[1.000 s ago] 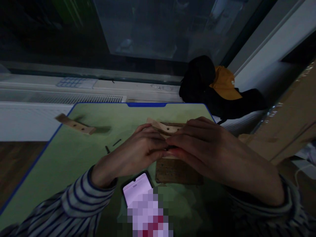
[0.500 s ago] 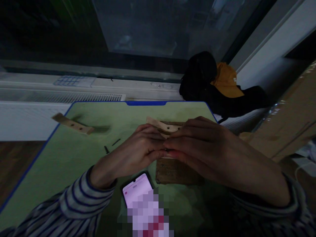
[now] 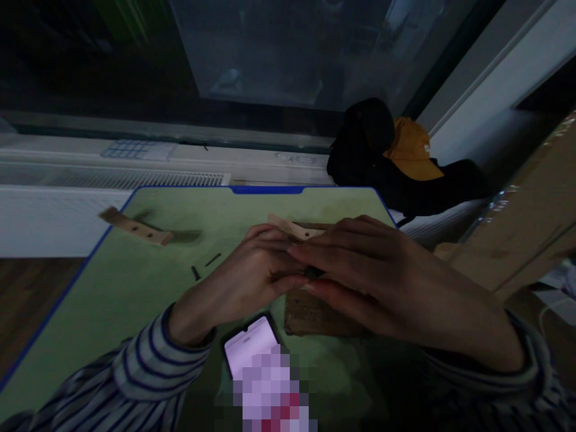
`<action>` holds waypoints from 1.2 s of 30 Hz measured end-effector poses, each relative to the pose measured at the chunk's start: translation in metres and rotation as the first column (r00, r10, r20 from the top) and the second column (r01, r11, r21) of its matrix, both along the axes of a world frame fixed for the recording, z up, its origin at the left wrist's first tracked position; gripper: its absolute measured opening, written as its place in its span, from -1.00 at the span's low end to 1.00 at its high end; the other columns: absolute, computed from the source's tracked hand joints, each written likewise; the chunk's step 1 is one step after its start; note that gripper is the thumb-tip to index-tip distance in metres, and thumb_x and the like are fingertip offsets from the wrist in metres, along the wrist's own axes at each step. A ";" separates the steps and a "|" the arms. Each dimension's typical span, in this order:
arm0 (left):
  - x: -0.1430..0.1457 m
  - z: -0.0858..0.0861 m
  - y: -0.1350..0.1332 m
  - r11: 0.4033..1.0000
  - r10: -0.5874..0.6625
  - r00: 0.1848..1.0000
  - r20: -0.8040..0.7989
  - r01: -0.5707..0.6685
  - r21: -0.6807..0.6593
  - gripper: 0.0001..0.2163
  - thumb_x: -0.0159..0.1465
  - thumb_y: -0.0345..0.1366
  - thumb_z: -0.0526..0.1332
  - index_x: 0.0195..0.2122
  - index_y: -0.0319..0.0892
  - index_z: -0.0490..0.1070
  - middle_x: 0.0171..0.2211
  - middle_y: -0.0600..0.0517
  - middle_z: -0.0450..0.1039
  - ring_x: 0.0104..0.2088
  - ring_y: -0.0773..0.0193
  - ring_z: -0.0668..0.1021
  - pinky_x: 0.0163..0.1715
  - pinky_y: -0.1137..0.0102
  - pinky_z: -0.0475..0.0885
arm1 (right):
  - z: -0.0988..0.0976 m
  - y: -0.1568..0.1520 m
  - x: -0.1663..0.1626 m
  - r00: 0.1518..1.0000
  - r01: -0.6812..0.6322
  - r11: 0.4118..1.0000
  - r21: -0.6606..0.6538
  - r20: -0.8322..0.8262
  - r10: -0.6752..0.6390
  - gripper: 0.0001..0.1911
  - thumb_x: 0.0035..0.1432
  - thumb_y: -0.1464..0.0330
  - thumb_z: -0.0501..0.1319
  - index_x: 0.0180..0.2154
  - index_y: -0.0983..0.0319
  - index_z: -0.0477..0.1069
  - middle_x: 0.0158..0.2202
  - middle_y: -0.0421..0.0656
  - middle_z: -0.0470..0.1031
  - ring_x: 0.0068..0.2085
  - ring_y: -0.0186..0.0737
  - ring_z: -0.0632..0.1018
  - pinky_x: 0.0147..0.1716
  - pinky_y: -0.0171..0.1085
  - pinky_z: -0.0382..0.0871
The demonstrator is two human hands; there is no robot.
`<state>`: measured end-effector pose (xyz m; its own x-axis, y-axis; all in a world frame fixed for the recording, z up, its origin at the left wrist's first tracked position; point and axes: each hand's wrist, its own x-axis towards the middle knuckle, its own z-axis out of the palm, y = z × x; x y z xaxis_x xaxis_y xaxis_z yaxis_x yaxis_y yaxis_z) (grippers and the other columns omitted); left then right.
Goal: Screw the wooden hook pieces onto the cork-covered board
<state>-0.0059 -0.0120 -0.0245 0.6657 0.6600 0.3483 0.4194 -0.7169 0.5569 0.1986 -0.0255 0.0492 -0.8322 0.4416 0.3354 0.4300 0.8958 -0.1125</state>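
Observation:
My left hand (image 3: 261, 267) and my right hand (image 3: 373, 270) meet above a dark wooden block (image 3: 319, 315) on the green table. The fingers of both are closed together, and what my left hand holds is hidden. Between the thumb and fingers of my right hand shows a small dark thing, too dim to name. Just beyond the fingers, a pale curved wooden piece (image 3: 290, 227) with a hole lies at the block's far side, partly covered by my right hand.
A similar curved wooden piece (image 3: 139, 228) with two holes lies at the table's left. Two small dark screw-like pieces, one a screw (image 3: 195, 273), lie near my left wrist. A lit phone (image 3: 252, 345) is in front. Black bags and an orange cap (image 3: 414, 150) stand behind, right.
My right thumb and fingers have parted slightly, showing more of the small dark thing between them. My right hand covers more of the curved piece's right end. My left hand has barely moved.

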 end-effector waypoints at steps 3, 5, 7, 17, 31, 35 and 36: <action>-0.001 0.000 0.001 1.000 -0.021 1.000 -0.023 0.021 -0.012 -0.87 0.31 -0.22 0.15 -0.25 -0.04 0.49 -0.17 0.13 0.53 -0.05 0.26 0.46 0.09 0.24 0.12 | 0.002 0.001 0.001 0.999 -0.013 1.000 -0.013 0.031 0.014 -0.70 0.28 0.41 0.09 0.04 0.27 0.35 0.01 -0.09 0.48 -0.01 -0.21 0.44 -0.06 -0.20 0.32; 0.000 0.001 0.001 0.999 -0.035 0.998 -0.043 0.034 -0.025 -0.87 0.33 -0.25 0.13 -0.25 -0.04 0.49 -0.17 0.14 0.53 -0.03 0.26 0.44 0.10 0.24 0.11 | 0.002 0.002 0.001 0.999 0.006 1.000 -0.024 0.038 -0.005 -0.75 0.27 0.39 0.11 -0.04 0.27 0.42 -0.10 -0.09 0.53 -0.12 -0.21 0.47 -0.12 -0.20 0.33; 0.000 0.002 0.001 0.998 -0.048 0.997 -0.053 0.046 -0.038 -0.86 0.34 -0.28 0.12 -0.21 -0.03 0.49 -0.15 0.13 0.53 -0.01 0.27 0.44 0.10 0.24 0.11 | 0.001 0.003 0.000 0.999 0.029 0.999 -0.027 0.040 -0.027 -0.77 0.26 0.37 0.13 -0.10 0.28 0.45 -0.19 -0.09 0.54 -0.19 -0.21 0.47 -0.16 -0.20 0.33; 0.002 0.007 -0.002 0.999 0.017 1.000 0.009 -0.017 -0.043 -0.90 0.27 -0.24 0.21 -0.26 -0.08 0.51 -0.24 0.13 0.55 -0.12 0.28 0.49 0.07 0.26 0.16 | 0.001 0.001 0.000 0.999 0.034 0.999 -0.012 0.017 -0.034 -0.75 0.26 0.33 0.13 -0.09 0.32 0.44 -0.21 -0.08 0.53 -0.19 -0.18 0.47 -0.16 -0.17 0.34; 0.001 0.007 -0.001 0.997 -0.064 0.995 -0.071 0.060 -0.054 -0.80 0.37 -0.28 0.06 -0.13 -0.04 0.48 -0.16 0.09 0.52 -0.04 0.25 0.45 0.10 0.21 0.15 | 0.000 0.004 -0.002 0.998 0.054 0.998 -0.025 0.027 -0.053 -0.80 0.26 0.36 0.12 -0.19 0.30 0.47 -0.32 -0.10 0.50 -0.28 -0.21 0.43 -0.24 -0.21 0.30; 0.003 0.010 -0.002 0.999 -0.019 0.999 -0.030 0.018 -0.034 -0.86 0.32 -0.23 0.14 -0.24 -0.08 0.48 -0.18 0.10 0.53 -0.05 0.25 0.46 0.09 0.23 0.16 | -0.001 0.004 -0.003 0.997 0.071 0.998 0.000 0.033 -0.071 -0.81 0.25 0.36 0.14 -0.20 0.30 0.47 -0.32 -0.10 0.49 -0.27 -0.20 0.43 -0.21 -0.19 0.29; 0.004 0.010 -0.003 1.000 -0.001 1.000 -0.022 0.001 -0.026 -0.88 0.30 -0.23 0.17 -0.26 -0.09 0.48 -0.19 0.11 0.53 -0.06 0.25 0.47 0.09 0.23 0.16 | -0.001 0.003 -0.003 0.996 0.077 0.997 0.001 0.038 -0.077 -0.81 0.25 0.35 0.14 -0.20 0.30 0.47 -0.32 -0.11 0.49 -0.27 -0.20 0.44 -0.21 -0.19 0.30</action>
